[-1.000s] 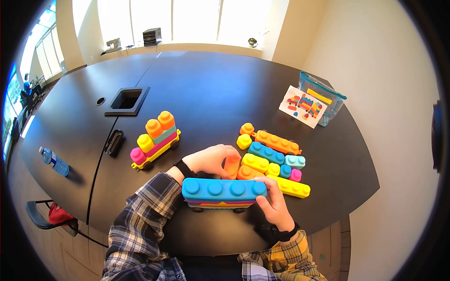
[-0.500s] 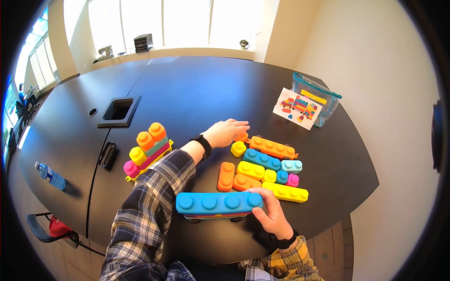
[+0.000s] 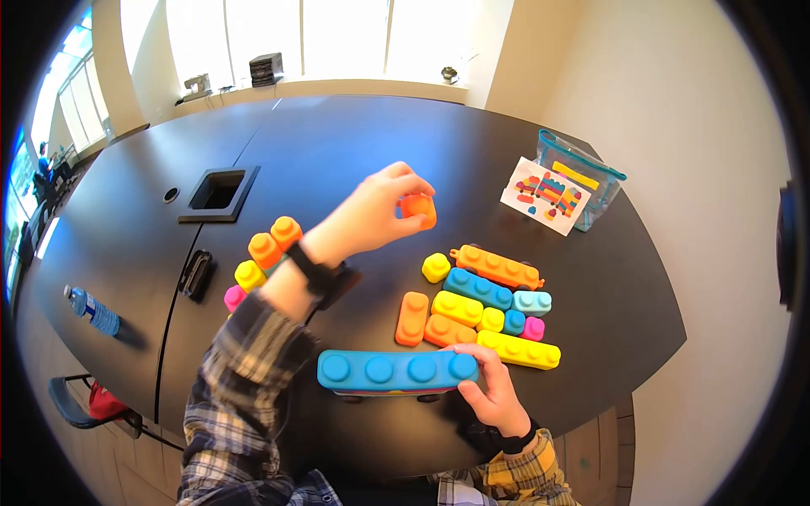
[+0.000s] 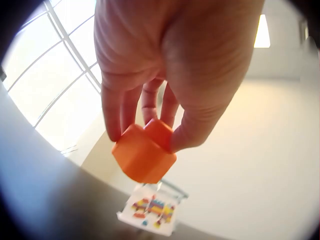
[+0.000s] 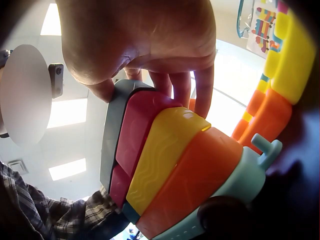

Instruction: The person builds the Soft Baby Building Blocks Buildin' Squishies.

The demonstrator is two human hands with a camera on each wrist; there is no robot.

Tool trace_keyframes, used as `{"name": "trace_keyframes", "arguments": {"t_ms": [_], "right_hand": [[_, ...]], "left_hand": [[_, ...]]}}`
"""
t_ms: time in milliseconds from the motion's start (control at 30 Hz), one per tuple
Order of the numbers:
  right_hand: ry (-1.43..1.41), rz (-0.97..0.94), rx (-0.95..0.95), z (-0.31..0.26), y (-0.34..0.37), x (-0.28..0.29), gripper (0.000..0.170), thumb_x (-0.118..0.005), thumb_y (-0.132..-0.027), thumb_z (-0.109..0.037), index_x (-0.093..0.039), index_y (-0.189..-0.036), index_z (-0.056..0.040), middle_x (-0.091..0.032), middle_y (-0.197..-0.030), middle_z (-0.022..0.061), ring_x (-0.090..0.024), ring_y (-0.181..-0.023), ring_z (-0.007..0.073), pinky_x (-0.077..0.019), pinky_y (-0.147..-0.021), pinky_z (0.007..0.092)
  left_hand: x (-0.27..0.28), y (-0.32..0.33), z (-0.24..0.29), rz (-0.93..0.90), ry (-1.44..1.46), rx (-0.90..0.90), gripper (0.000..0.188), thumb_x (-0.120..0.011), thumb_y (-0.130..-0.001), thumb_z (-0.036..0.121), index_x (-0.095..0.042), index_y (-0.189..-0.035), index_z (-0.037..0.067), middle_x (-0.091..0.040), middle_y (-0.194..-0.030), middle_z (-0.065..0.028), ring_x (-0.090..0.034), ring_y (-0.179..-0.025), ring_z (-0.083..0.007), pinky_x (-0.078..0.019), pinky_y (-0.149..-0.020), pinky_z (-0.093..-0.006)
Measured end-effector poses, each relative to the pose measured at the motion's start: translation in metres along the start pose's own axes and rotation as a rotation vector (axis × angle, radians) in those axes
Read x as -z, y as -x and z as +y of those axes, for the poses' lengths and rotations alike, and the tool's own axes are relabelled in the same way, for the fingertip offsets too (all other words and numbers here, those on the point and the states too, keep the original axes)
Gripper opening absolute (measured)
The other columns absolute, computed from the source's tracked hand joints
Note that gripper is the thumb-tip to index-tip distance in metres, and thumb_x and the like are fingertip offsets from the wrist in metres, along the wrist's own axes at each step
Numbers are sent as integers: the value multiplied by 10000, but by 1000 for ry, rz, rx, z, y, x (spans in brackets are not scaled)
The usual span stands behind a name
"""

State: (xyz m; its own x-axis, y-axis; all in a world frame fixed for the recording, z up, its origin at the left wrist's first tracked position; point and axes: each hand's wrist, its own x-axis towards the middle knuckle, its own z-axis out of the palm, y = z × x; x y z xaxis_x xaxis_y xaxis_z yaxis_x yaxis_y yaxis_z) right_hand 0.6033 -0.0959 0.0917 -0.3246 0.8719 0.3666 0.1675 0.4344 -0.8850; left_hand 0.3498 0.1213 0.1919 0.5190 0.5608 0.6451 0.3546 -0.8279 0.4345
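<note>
My left hand pinches a small orange block in the air above the table, behind the loose blocks. In the left wrist view the fingers and thumb grip that orange block at its studded end. My right hand holds the right end of a stacked block car with a long blue block on top. The right wrist view shows the car's layers: magenta, yellow, orange and a light teal wheeled base.
Loose blocks lie right of centre, among them a yellow bar and an orange wheeled base. Another stack stands left, partly behind my left arm. A picture card leans by a clear bag. A bottle lies far left.
My left hand has lifted the small orange block from beside the small yellow one and drawn it back and up. The right hand still holds the blue-topped car in nearly the same place.
</note>
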Motion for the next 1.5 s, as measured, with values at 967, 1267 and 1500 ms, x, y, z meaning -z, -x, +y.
{"name": "trace_keyframes", "arguments": {"t_ms": [967,1267,1500], "right_hand": [[-15,25,5,3,-4,-6,497,-639,-1062,-274,-480,-1465,-29,-563,-1416,116,-550,-1309,226,-414,-1140,374],[-69,27,-75,-3,-7,6,588,-756,-972,-192,-504,-1476,-26,-637,-1392,158,-615,-1293,275,-465,-1110,401],[283,-326,-204,-6,-19,13,482,-830,-903,-151,-627,-1325,-37,-738,-1193,136,-723,-1077,277,-570,-948,391]], "left_hand": [[64,168,131,0,135,150,314,-773,-906,32,-722,-1215,45,-711,-1175,-105,-718,-1020,-270,-601,-876,-354],[48,197,128,-13,304,461,884,-910,-805,293,-477,-1534,43,-616,-1441,-148,-569,-1382,-318,-485,-1145,-418],[11,232,111,-181,171,589,545,-834,-868,129,-569,-1334,32,-679,-1213,-183,-710,-1096,-358,-577,-955,-450]]}}
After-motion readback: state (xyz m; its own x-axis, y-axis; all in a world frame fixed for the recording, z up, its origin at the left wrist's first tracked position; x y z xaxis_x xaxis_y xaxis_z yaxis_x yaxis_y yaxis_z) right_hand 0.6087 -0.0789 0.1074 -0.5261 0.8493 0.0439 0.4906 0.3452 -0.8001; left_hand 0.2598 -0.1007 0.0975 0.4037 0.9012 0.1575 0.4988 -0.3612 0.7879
